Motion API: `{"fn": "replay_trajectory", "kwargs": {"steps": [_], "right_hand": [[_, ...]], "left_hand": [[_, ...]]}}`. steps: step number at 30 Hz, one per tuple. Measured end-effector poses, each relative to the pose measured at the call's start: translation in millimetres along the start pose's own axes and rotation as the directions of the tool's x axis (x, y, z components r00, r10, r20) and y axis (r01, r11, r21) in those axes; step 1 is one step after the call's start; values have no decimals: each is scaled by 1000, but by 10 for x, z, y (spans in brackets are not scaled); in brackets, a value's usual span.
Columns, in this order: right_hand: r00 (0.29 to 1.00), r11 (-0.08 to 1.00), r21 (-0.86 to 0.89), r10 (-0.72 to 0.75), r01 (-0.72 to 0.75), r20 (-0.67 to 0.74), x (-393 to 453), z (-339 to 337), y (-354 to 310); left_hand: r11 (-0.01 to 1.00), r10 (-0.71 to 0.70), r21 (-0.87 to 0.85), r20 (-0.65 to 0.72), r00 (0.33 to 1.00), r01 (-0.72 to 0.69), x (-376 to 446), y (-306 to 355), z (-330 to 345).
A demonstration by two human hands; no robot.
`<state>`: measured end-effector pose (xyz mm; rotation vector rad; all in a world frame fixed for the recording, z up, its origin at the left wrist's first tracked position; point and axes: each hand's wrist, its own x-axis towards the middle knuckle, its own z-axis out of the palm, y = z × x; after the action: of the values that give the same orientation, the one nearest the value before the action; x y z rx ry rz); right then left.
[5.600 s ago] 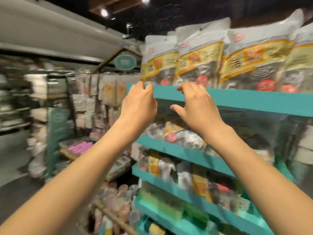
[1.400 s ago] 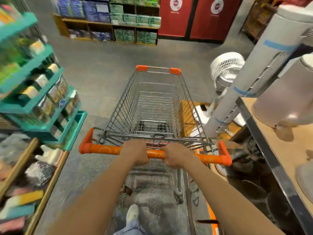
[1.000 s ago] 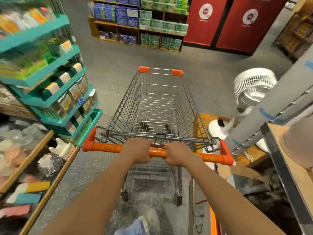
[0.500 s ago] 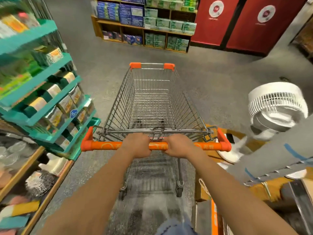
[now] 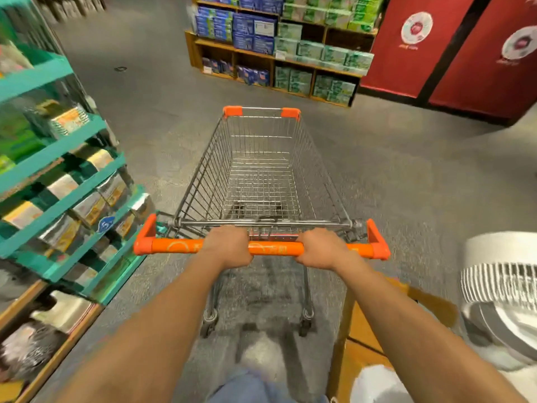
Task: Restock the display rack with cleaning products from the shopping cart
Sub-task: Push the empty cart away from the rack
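A wire shopping cart (image 5: 203,173) with orange corners stands in front of me on the grey floor, and nothing shows in its basket. My left hand (image 5: 228,247) and my right hand (image 5: 321,248) both grip the cart's orange handle (image 5: 276,248), one on each side of its middle. The teal display rack (image 5: 58,146) rises at the left, its shelves holding packaged goods.
A wooden shelf unit (image 5: 279,58) with blue and green boxes stands ahead across the aisle, beside red panels (image 5: 453,48). A white floor fan (image 5: 502,289) sits close at the right next to a low wooden platform (image 5: 363,330). A wooden bin of goods (image 5: 43,338) lies low left.
My hands left the teal rack's top shelf and took the cart handle. Over the last second the cart has rolled forward and turned left, and the fan has slid to the right edge.
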<state>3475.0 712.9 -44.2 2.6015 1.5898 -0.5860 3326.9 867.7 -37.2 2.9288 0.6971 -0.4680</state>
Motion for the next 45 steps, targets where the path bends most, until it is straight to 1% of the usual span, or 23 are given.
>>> {"fn": "replay_trajectory", "kwargs": {"steps": [3, 7, 9, 13, 17, 20, 24, 30, 33, 35, 37, 39, 41, 45], "right_hand": [[999, 998, -48, -43, 42, -21, 439, -208, 384], [996, 995, -81, -68, 63, -62, 1077, -557, 894], [995, 994, -85, -73, 67, -67, 1350, -732, 1107], [995, 993, -90, -83, 78, -52, 1871, -1040, 1546], [994, 991, -76, -112, 111, -6, 2414, -1313, 1994], [986, 982, -83, -169, 169, 6, 2797, -1505, 2351], [972, 966, -108, -234, 234, 11, 3282, -1740, 2832], [949, 944, -99, -313, 314, 24, 3950, -2085, 3521], [929, 920, -125, -367, 371, 55, 4292, -2259, 3855], [915, 901, -160, -402, 403, 44, 4540, -2373, 4091], [899, 882, -179, -434, 437, 58, 4725, -2477, 4308], [881, 857, -207, -469, 472, 68, 4917, -2585, 4527], [861, 831, -228, -501, 507, 91, 5067, -2691, 4738], [802, 765, -249, -589, 594, 102, 5307, -2866, 5163]], "left_hand": [[1000, -18, -6, -17, 1000, 18, 542, 63, -176], [997, -65, -53, -63, 996, 62, 1330, 127, -416], [996, -71, -56, -59, 996, 67, 1687, 149, -529], [995, -91, -50, -42, 995, 89, 2364, 212, -780], [991, -130, -30, -22, 991, 129, 3001, 299, -1003], [980, -192, -47, -7, 981, 192, 3475, 374, -1144], [963, -266, -55, -21, 964, 265, 4063, 527, -1338], [933, -351, -94, -15, 936, 348, 4828, 797, -1634], [915, -394, -99, -23, 919, 390, 5228, 921, -1745], [903, -423, -107, -43, 905, 417, 5518, 996, -1803], [887, -452, -124, -30, 891, 446, 5748, 1095, -1872], [867, -487, -142, -44, 872, 477, 6001, 1199, -1919], [846, -522, -145, -29, 852, 513, 6203, 1336, -1988], [789, -603, -149, -6, 798, 596, 6550, 1662, -2120]]}}
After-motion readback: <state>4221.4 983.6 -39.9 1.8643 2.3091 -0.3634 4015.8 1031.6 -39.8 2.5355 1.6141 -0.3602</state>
